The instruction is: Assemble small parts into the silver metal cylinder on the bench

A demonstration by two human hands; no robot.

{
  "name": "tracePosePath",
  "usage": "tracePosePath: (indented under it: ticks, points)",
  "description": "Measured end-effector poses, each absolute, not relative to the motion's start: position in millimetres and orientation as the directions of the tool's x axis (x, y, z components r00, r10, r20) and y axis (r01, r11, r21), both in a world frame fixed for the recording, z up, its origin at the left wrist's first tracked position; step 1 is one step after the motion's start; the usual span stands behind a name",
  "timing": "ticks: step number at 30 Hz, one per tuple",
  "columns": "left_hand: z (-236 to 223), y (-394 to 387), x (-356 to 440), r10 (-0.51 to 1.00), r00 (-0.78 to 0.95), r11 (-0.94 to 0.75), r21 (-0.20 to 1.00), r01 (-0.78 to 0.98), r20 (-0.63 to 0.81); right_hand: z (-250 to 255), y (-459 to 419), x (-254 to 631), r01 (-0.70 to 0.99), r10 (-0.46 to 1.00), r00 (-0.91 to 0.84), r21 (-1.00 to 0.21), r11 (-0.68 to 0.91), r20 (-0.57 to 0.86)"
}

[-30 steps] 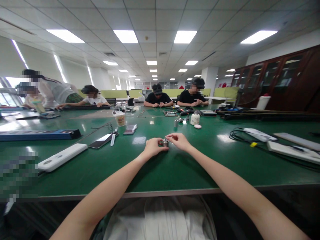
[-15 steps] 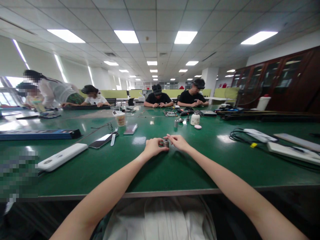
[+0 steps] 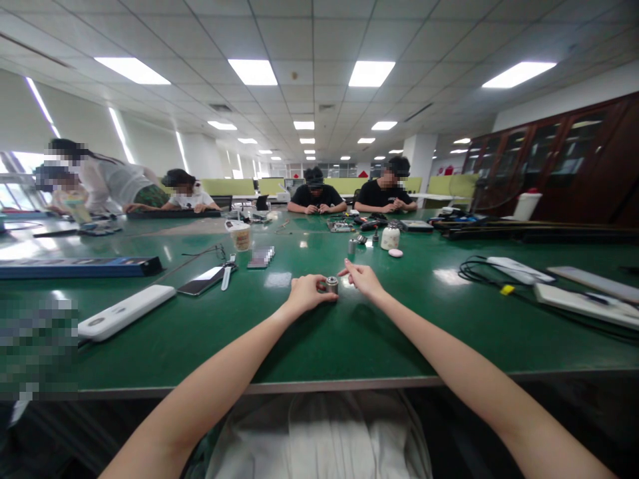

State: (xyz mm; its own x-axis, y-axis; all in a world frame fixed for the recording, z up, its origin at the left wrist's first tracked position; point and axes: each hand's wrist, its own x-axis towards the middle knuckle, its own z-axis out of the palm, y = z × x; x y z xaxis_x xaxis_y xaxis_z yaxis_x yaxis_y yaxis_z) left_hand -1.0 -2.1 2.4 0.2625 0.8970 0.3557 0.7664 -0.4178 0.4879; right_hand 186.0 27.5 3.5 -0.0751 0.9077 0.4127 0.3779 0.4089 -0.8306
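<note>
A small silver metal cylinder [image 3: 331,285] stands on the green table [image 3: 349,332] in front of me. My left hand [image 3: 305,293] is closed around its left side, fingers and thumb gripping it. My right hand [image 3: 364,279] rests just to the right of the cylinder, a little apart from it, with the fingers stretched out and nothing in them.
To the left lie a white power strip [image 3: 124,312], a phone [image 3: 200,282], a blue box [image 3: 74,268] and a paper cup [image 3: 241,235]. Small metal parts and a white jar [image 3: 389,237] stand further back. Cables and white strips [image 3: 519,269] lie right. Several people sit across the table.
My right hand has let go of the cylinder's top and drawn slightly right and away, its fingers opening. My left hand keeps its hold.
</note>
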Motion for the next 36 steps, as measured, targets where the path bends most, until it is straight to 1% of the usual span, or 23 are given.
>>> tracePosePath:
  ticks: [4,7,9,15,18,21,23,25,29,32,36]
  points:
    - [0.7,-0.3,-1.5,0.896,0.263,-0.418,0.482,0.770,0.357,1.2,23.7,182.1,0.421,0.858,-0.174,-0.751,0.509,0.484]
    - [-1.0,0.9,-1.9,0.889,0.272,-0.431,0.476,0.767,0.368,0.7,20.0,180.0,0.495,0.845,-0.221,-0.690,0.527,0.487]
    - [-2.1,1.7,-2.1,0.885,0.276,-0.440,0.477,0.761,0.375,1.9,18.5,180.2,0.522,0.842,-0.236,-0.667,0.531,0.485]
    - [-4.6,3.9,-2.9,0.880,0.282,-0.451,0.490,0.745,0.381,8.8,19.1,180.5,0.533,0.822,-0.291,-0.630,0.565,0.490]
    - [-4.2,3.4,-2.8,0.886,0.273,-0.439,0.492,0.751,0.374,13.1,21.3,179.4,0.521,0.809,-0.277,-0.627,0.580,0.518]
    - [-2.5,2.1,-2.6,0.891,0.264,-0.429,0.493,0.757,0.369,14.4,27.0,183.1,0.493,0.803,-0.218,-0.647,0.581,0.555]
    - [-1.4,1.6,-2.3,0.893,0.262,-0.425,0.495,0.758,0.366,10.9,32.7,189.9,0.512,0.810,-0.193,-0.647,0.565,0.554]
    - [-0.9,1.6,-2.1,0.893,0.266,-0.427,0.499,0.754,0.363,3.7,38.7,199.5,0.569,0.830,-0.218,-0.624,0.535,0.513]
    - [-1.8,2.5,-1.9,0.892,0.269,-0.431,0.501,0.750,0.364,-11.2,47.8,218.4,0.673,0.886,-0.328,-0.578,0.462,0.327]
    - [-3.0,3.0,-2.1,0.891,0.262,-0.427,0.490,0.760,0.369,-13.1,52.0,226.8,0.673,0.894,-0.383,-0.592,0.443,0.233]
    - [-4.5,4.0,-2.6,0.890,0.264,-0.430,0.496,0.754,0.371,-7.0,54.7,232.4,0.651,0.894,-0.413,-0.630,0.424,0.174]
